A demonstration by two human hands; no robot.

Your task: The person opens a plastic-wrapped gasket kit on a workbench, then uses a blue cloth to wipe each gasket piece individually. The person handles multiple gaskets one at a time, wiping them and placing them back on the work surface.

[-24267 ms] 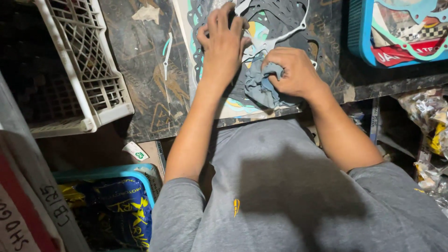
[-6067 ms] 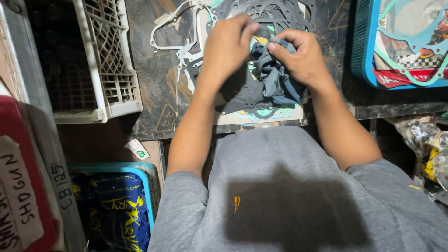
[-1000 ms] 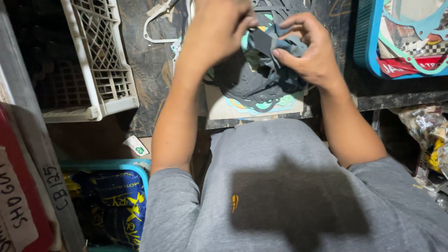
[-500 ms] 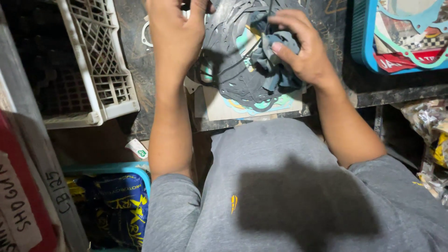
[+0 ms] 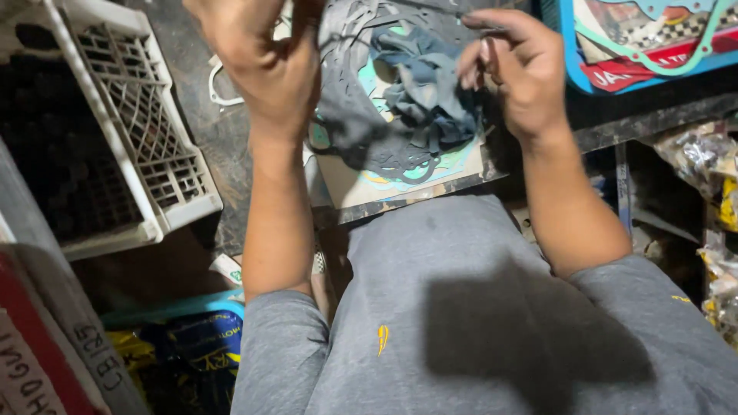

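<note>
Left hand point(image 5: 257, 58) raised over the desk's point(image 5: 231, 146) far part, fingers curled; whether it grips anything cannot be told. Right hand point(image 5: 519, 73) half open, fingertips pinching the edge of a thin dark gasket sheet point(image 5: 350, 123). Gasket pile and crumpled grey rag point(image 5: 427, 96) lie on a card at the desk's near edge. White crate point(image 5: 154, 154) at the left edge.

dark worn workbench point(image 5: 192, 131) | white lattice crate point(image 5: 115, 131) left | blue tray point(image 5: 573, 54) right | dim light
</note>
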